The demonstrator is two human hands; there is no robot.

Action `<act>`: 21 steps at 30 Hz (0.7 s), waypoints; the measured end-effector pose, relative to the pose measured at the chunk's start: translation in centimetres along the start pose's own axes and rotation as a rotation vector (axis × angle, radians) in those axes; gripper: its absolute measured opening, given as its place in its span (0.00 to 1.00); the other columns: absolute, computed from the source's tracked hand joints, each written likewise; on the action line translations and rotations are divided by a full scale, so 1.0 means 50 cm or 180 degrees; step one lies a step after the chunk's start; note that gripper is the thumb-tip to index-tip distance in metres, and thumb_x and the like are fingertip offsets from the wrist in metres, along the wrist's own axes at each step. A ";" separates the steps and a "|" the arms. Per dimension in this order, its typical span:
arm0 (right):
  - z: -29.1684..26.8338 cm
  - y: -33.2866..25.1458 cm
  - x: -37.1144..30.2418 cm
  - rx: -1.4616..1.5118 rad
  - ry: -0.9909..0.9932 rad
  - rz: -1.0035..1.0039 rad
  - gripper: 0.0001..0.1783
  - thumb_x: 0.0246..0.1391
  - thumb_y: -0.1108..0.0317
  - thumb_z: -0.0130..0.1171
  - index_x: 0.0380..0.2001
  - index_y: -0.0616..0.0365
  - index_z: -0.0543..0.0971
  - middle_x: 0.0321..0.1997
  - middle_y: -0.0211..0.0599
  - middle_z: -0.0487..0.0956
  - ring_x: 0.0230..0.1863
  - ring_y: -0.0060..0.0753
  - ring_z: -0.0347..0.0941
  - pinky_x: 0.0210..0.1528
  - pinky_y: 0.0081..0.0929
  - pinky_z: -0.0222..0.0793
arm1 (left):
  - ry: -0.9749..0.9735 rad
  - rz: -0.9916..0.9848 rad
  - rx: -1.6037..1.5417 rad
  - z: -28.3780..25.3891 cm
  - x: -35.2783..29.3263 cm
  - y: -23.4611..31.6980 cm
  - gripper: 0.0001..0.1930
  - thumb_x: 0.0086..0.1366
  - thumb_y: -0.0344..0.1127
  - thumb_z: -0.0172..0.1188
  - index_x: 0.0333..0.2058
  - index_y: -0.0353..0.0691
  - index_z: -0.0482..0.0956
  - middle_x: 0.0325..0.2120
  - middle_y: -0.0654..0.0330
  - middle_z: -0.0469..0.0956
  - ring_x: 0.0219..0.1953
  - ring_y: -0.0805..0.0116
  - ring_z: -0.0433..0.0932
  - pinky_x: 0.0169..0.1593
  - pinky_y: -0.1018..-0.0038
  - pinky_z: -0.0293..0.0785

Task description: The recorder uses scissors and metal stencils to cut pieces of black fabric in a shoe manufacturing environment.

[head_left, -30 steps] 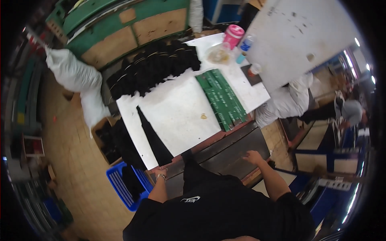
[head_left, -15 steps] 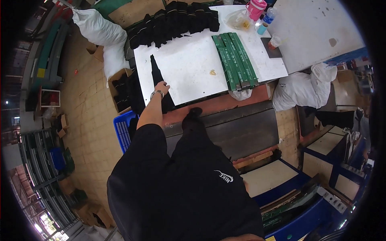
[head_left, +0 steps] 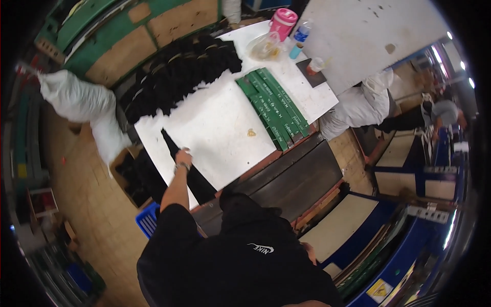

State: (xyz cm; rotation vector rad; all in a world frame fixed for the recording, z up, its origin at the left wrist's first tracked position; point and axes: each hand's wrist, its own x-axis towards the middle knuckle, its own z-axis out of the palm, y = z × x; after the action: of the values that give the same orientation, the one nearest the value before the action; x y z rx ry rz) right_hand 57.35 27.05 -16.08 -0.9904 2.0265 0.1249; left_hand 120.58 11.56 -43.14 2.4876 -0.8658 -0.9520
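A long, tapering piece of black fabric lies flat along the left side of the white tabletop, its narrow end pointing away from me. My left hand, a watch on its wrist, rests on the upper part of this fabric with fingers curled in. The fingertips are small and partly hidden. Only a bit of skin of my right hand or forearm shows beside my shirt; its fingers are hidden. Bundles of black fabric line the far left edge of the table.
Several green bars with white writing lie right of centre. Behind them stand a pink jug, a water bottle and a drink cup. A blue basket and white sacks are at left. Another person works far right.
My view has turned and shifted, so the table appears lower and tilted. My left hand stays on the black fabric, slightly nearer its narrow end. Another person has come more into view at right.
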 end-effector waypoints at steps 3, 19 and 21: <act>0.005 0.081 -0.008 0.0854 0.0987 0.0611 0.16 0.58 0.60 0.64 0.41 0.62 0.82 0.33 0.34 0.83 0.32 0.25 0.78 0.32 0.28 0.75 | -0.0951 0.0893 -0.0503 0.044 -0.039 0.043 0.16 0.59 0.31 0.60 0.47 0.47 0.80 0.24 0.54 0.83 0.31 0.61 0.84 0.36 0.66 0.79; 0.215 0.619 -0.465 0.0736 0.3919 0.2783 0.37 0.59 0.44 0.58 0.58 0.68 0.72 0.58 0.57 0.75 0.59 0.55 0.72 0.62 0.41 0.67 | -0.3554 0.1965 0.0186 0.182 -0.275 0.386 0.15 0.71 0.36 0.55 0.51 0.35 0.76 0.34 0.57 0.83 0.32 0.70 0.82 0.37 0.74 0.79; 0.250 0.572 -0.437 0.0660 0.3771 0.2820 0.37 0.61 0.44 0.56 0.59 0.67 0.71 0.60 0.57 0.74 0.62 0.55 0.70 0.63 0.41 0.65 | -0.3543 0.1831 0.0332 0.174 -0.245 0.426 0.15 0.71 0.38 0.56 0.52 0.38 0.76 0.33 0.59 0.82 0.33 0.71 0.82 0.31 0.77 0.77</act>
State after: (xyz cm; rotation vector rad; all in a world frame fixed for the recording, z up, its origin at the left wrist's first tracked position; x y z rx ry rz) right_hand 52.92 64.88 -15.29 0.1662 3.3395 -0.2744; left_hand 98.43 2.57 -32.81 1.4216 -1.8128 -2.0587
